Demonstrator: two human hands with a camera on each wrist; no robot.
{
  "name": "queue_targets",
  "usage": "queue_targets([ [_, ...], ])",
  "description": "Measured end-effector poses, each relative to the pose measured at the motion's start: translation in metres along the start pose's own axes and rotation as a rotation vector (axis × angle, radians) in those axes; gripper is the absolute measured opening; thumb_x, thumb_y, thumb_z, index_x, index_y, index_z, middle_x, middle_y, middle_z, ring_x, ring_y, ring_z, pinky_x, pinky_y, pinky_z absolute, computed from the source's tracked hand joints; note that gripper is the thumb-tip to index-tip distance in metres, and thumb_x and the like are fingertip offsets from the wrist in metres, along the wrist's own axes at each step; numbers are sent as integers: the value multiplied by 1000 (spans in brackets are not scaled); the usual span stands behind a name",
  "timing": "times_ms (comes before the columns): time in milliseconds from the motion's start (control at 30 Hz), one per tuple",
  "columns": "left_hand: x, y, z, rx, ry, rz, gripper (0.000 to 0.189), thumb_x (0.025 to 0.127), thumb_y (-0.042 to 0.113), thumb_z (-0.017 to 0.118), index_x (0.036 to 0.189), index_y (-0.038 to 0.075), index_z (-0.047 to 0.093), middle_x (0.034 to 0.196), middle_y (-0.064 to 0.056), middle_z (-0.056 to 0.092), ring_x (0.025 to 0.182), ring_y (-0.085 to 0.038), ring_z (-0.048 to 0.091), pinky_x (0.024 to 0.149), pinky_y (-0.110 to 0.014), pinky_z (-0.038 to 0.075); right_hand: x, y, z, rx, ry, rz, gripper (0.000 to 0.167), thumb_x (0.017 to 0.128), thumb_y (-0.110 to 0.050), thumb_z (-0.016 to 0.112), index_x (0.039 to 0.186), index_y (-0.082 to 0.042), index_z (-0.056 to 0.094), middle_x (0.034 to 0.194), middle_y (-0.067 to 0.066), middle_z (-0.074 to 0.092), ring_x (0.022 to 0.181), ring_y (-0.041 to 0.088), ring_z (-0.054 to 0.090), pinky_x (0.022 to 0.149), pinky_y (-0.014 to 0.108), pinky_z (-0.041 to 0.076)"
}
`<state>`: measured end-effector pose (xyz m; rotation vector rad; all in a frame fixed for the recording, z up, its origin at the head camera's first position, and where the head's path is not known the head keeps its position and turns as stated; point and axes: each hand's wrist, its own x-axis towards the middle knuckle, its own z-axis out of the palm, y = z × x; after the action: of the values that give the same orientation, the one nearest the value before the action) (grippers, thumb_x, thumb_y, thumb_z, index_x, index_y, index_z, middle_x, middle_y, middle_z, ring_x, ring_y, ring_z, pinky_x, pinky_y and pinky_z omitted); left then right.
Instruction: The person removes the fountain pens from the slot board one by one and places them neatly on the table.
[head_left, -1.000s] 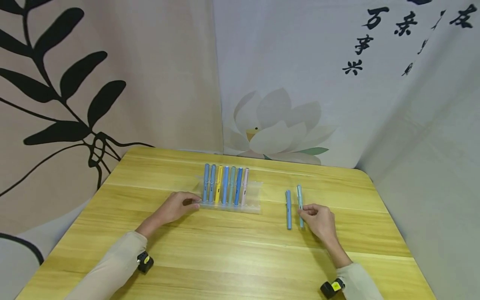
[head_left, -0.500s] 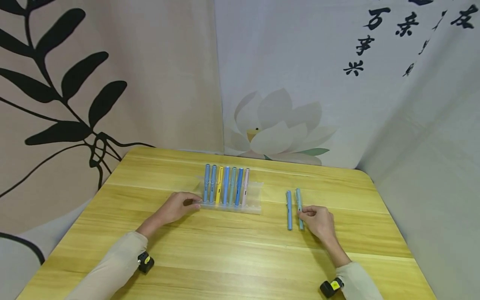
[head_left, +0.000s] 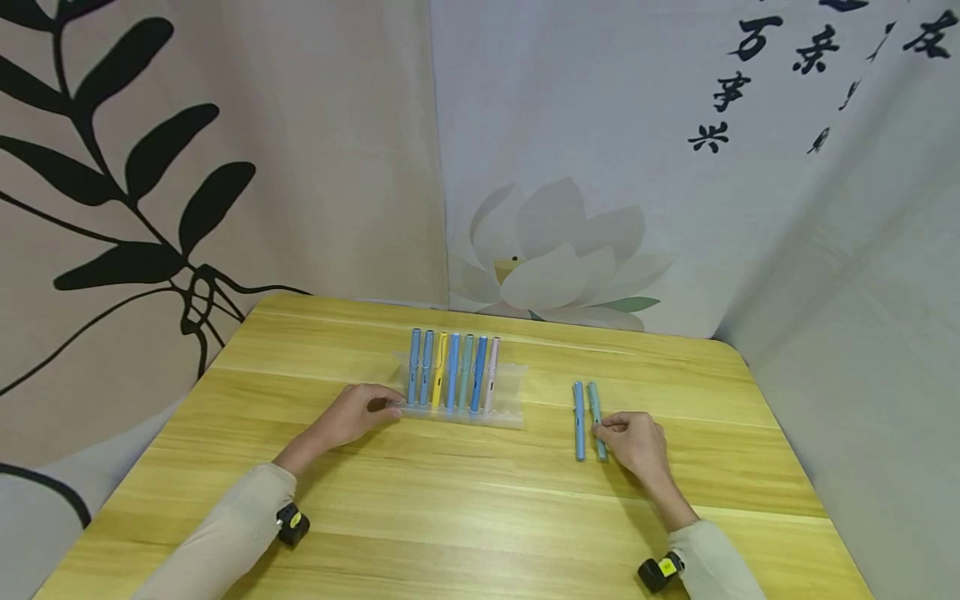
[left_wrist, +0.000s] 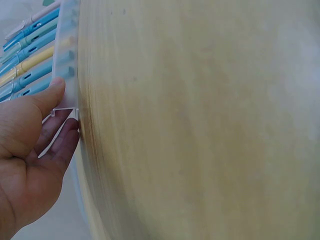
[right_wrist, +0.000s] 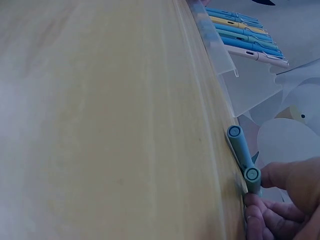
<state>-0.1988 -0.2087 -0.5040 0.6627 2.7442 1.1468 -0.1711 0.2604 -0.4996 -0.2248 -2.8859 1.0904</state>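
Note:
A clear plastic pen rack (head_left: 512, 398) stands towards the back of the table with several capped pens leaning in it: blue ones, a yellow pen (head_left: 438, 372), a green pen (head_left: 465, 371) and a pale pink pen (head_left: 491, 375). My left hand (head_left: 356, 415) grips the rack's left end; in the left wrist view the thumb (left_wrist: 56, 92) lies on its corner, fingers on the other side. To the right, my right hand (head_left: 639, 443) pinches a light green pen (head_left: 595, 404) between thumb and fingers. A loose blue pen (head_left: 579, 425) lies just left of it, nearly parallel.
The wooden table (head_left: 450, 517) reaches back to a curtain (head_left: 337, 167) printed with leaves, a lotus and characters. Black wrist cameras sit on the left sleeve (head_left: 225, 525) and the right sleeve (head_left: 720, 562).
My right hand has brought the light green pen slightly nearer the front and left, closer to the loose blue pen, its top tilting left. My left hand keeps its grip on the rack.

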Motion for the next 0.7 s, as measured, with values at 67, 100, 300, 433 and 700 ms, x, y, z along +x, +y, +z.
queue_targets([
  [67, 0, 0, 0, -5, -1, -8, 26, 98, 17, 70, 121, 5, 73, 120, -11, 73, 115, -31, 66, 99, -52, 54, 0, 0, 0, -5, -4, -9, 20, 86, -23, 82, 92, -4, 80, 80, 4, 77, 66, 10, 65, 60, 28, 49],
  [100, 0, 0, 0, -6, -2, -7, 26, 98, 17, 70, 121, 5, 73, 120, -11, 73, 115, -31, 66, 99, -52, 54, 0, -1, 0, -5, -6, -12, 20, 87, -23, 82, 92, -4, 80, 80, 4, 77, 67, 10, 65, 60, 28, 49],
  [300, 1, -2, 2, -7, -8, -11, 26, 98, 18, 70, 121, 7, 73, 121, -9, 73, 114, -28, 66, 99, -50, 54, -1, -2, 0, 0, -8, -12, 21, 87, -24, 81, 91, -3, 80, 81, 5, 77, 68, 11, 66, 59, 28, 50],
  [433, 2, -3, 3, -6, -11, -7, 25, 98, 18, 70, 121, 7, 74, 120, -8, 73, 112, -26, 67, 97, -48, 55, -2, -2, 1, 8, -7, -22, 21, 88, -23, 81, 91, -3, 80, 81, 7, 77, 68, 12, 67, 59, 29, 50],
  [700, 2, -2, 2, -6, -6, -5, 24, 98, 17, 70, 120, 8, 74, 118, -7, 74, 109, -23, 67, 95, -46, 56, -2, -3, -2, 2, -24, -25, 21, 88, -24, 80, 92, -4, 80, 82, 6, 77, 72, 15, 68, 63, 31, 52],
])
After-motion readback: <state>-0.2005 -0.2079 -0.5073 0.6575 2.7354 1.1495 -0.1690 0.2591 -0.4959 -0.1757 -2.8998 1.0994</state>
